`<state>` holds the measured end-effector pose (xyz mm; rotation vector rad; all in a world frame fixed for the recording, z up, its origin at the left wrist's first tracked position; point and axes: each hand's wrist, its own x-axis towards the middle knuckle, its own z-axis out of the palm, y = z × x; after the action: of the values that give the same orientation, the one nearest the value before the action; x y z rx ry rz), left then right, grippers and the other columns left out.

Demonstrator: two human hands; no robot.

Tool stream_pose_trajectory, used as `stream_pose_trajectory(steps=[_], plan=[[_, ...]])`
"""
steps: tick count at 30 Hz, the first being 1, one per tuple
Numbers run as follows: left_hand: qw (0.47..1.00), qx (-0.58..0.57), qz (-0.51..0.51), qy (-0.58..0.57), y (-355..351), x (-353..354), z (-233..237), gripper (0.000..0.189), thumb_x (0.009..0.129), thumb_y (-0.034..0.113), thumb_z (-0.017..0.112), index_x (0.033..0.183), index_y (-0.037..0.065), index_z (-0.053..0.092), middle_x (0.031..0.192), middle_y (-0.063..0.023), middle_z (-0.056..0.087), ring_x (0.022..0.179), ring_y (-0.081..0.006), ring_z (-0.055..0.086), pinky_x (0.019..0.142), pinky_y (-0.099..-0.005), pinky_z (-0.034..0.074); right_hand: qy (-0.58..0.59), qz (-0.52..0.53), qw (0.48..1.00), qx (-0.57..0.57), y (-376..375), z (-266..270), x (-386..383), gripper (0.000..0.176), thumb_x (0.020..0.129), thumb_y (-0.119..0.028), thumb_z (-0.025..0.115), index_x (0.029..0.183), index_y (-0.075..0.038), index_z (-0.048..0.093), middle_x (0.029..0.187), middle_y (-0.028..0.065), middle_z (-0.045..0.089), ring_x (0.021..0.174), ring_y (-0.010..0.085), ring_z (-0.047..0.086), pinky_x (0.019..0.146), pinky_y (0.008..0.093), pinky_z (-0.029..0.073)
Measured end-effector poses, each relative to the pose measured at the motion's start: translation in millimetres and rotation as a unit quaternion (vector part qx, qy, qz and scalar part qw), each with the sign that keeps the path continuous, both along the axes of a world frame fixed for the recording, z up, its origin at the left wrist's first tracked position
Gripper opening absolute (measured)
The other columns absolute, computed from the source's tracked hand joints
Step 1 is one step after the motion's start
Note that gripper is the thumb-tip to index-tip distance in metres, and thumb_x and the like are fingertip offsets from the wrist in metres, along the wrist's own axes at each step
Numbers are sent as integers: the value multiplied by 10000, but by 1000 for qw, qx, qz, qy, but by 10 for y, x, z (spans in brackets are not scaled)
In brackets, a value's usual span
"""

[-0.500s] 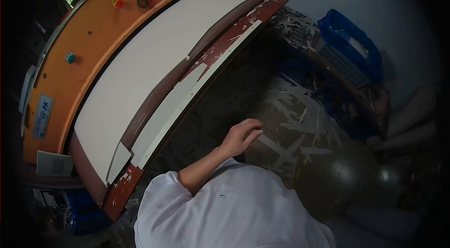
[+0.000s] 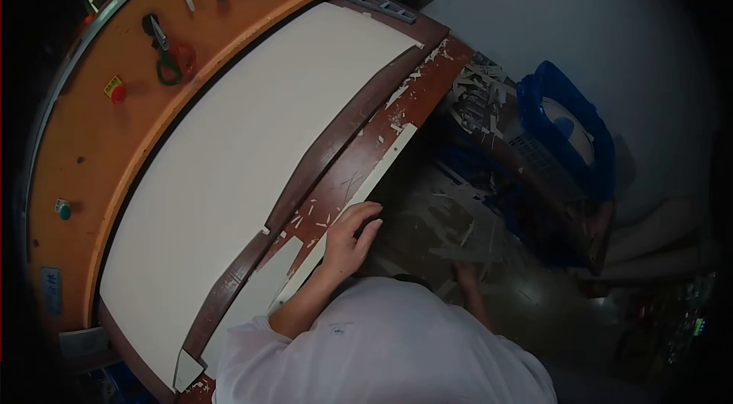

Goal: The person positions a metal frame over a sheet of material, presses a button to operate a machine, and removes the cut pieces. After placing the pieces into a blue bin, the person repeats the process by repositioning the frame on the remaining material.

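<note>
My left hand (image 2: 351, 240) hovers at the front edge of the worktable, by a long pale strip (image 2: 385, 163) with small holes. Its fingers are bent with the thumb apart, and nothing shows in it. In dim light farther right is my right hand (image 2: 463, 273), above the floor and away from the table; its fingers are too dark to make out. A large white sheet (image 2: 252, 129) covers most of the tabletop, its near edge cut in a wavy line. Between sheet and strip, the red-brown surface (image 2: 355, 175) carries small white scraps. A grey-white offcut (image 2: 275, 274) lies near my left forearm.
An orange panel (image 2: 99, 137) behind the table holds scissors (image 2: 168, 60), a red button (image 2: 117, 92) and green buttons. A basket lined with a blue bag (image 2: 599, 129) stands at the right wall. Scraps (image 2: 489, 98) litter the floor. A grey rack-like piece (image 2: 378, 3) lies at the far end.
The view has shifted, and the table appears lower and nearer. My left hand has come over to the table's front edge. My right hand has come into view.
</note>
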<state>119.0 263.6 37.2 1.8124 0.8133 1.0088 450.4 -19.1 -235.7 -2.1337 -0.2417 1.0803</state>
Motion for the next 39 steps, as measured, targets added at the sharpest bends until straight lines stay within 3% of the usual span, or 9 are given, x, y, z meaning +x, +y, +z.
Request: stream_pose_trajectory(steps=[4, 7, 10, 14, 18, 21, 28, 35, 39], plan=[[995, 38, 86, 18, 305, 3, -4, 249, 905, 52, 731, 1146, 3, 695, 1192, -173, 697, 1088, -342, 685, 926, -388, 545, -7, 48, 994, 100, 1206, 305, 494, 310, 996, -335, 645, 1016, -42, 745, 835, 34, 701, 674, 125, 555, 655, 329, 474], [974, 128, 173, 66, 559, -39, -64, 276, 865, 37, 758, 1132, 8, 694, 1200, -162, 685, 1073, -347, 670, 913, -414, 539, -46, 78, 979, 182, 2445, 1313, 610, 330, 1024, -317, 633, 1158, -29, 723, 1010, 57, 749, 823, 124, 630, 728, 310, 491], [933, 148, 283, 166, 729, -26, -48, 315, 856, 63, 772, 1160, 41, 694, 1329, -142, 628, 1245, -341, 582, 1033, -439, 462, -110, 159, 945, 263, 3628, 2006, 877, 349, 1044, -293, 614, 1252, -23, 686, 1119, 58, 747, 1008, 133, 666, 823, 304, 505], [844, 184, 405, 300, 1008, 135, -96, 476, 851, 119, 798, 1297, 70, 641, 1466, -150, 529, 1374, -394, 459, 1118, -509, 368, -195, 287, 869, 353, 5169, 2655, 1112, 365, 1031, -298, 640, 1261, -17, 680, 1143, 72, 735, 1030, 148, 665, 897, 312, 516], [770, 136, 482, 395, 1195, 305, -347, 552, 856, 241, 813, 1345, 79, 614, 1479, -162, 519, 1386, -400, 445, 1125, -530, 350, -320, 379, 812, 308, 6771, 2808, 1312, 604, 919, -446, 724, 1331, -13, 634, 1285, 195, 669, 1173, 343, 649, 983, 444, 510], [731, 138, 494, 449, 1332, 351, -416, 559, 863, 302, 804, 1353, 101, 625, 1470, -141, 550, 1363, -371, 483, 1122, -518, 358, -432, 419, 763, 236, 7682, 2928, 1209, 763, 888, -515, 742, 1442, -35, 529, 1428, 192, 564, 1332, 357, 529, 1092, 509, 425], [716, 130, 511, 457, 1297, 382, -435, 536, 851, 282, 803, 1335, 111, 650, 1449, -118, 587, 1350, -355, 513, 1110, -505, 381, -442, 430, 779, 116, 8590, 2789, 748, 924, 843, -526, 790, 1523, -47, 387, 1492, 183, 503, 1405, 346, 458, 1159, 497, 336], [714, 136, 520, 448, 1316, 392, -445, 535, 841, 279, 813, 1323, 106, 658, 1443, -104, 596, 1345, -343, 523, 1112, -495, 386, -470, 439, 751, 151, 8719, 2629, 998, 862, 809, -516, 821, 1419, -12, 480, 1406, 217, 561, 1323, 363, 536, 1079, 515, 423], [714, 136, 527, 440, 1308, 400, -444, 525, 841, 269, 814, 1315, 102, 664, 1439, -100, 600, 1348, -343, 521, 1115, -492, 387, -474, 452, 733, 181, 8180, 2688, 1687, 847, 780, -512, 841, 1361, 22, 534, 1315, 239, 607, 1206, 411, 608, 999, 525, 493]])
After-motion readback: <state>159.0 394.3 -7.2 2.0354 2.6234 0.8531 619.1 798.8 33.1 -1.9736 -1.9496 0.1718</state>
